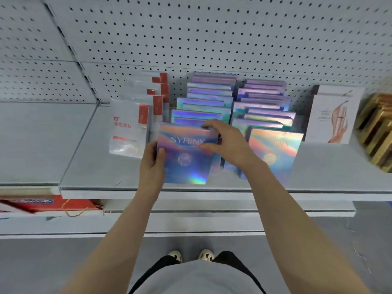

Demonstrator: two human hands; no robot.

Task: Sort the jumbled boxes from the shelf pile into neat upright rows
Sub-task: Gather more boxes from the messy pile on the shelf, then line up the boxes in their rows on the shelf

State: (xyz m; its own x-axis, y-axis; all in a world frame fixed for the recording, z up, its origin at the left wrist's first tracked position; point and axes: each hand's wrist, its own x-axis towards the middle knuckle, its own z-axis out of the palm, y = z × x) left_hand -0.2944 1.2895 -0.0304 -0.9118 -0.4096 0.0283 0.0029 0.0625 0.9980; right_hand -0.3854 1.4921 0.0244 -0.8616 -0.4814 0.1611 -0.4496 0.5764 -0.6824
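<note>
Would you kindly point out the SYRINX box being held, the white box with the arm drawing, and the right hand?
SYRINX box (186, 158): head view, centre of its front face.
White box (331, 115): head view, its front face.
Right hand (228, 143): head view, back of the hand.

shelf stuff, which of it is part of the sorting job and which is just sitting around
Job: front holographic box, held by left hand and right hand; left holographic row; right holographic row.
Bystanders: white-and-red packets; white illustrated box; gold boxes.

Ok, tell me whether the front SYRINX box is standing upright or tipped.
Upright, slightly leaning: front SYRINX box stands on edge, left hand gripping its side, right hand its top.
</note>
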